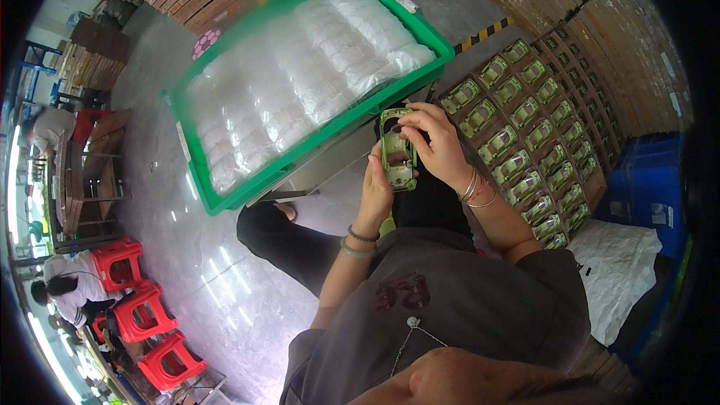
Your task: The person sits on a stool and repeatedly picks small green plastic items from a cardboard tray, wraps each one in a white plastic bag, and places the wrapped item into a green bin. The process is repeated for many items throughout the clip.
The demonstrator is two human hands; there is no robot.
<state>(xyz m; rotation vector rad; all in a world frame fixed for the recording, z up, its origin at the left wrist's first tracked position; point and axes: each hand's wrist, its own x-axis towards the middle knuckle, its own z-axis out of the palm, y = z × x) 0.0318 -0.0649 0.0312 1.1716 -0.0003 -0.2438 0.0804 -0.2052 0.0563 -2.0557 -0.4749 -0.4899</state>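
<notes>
My left hand (378,187) holds a green toy car shell (397,170) by its lower left side, in front of my knees. The shell is long and hollow, with dark rounded openings in it. My right hand (442,148) bends over its upper right side, fingertips at the upper opening. Whether those fingertips also pinch some small part I cannot make out. To the right, rows of similar green car shells (541,133) lie in a compartmented cardboard tray (598,184). Beyond my hands stands a green plastic crate (381,100) filled with rows of clear plastic-wrapped items (300,67).
Stacks of cardboard (630,45) rise behind the tray. A blue bin (641,187) and a white sack (619,262) are at my right. Red stools (146,311) and a seated person (71,285) are at the far left. Black-and-yellow tape (487,32) marks the floor.
</notes>
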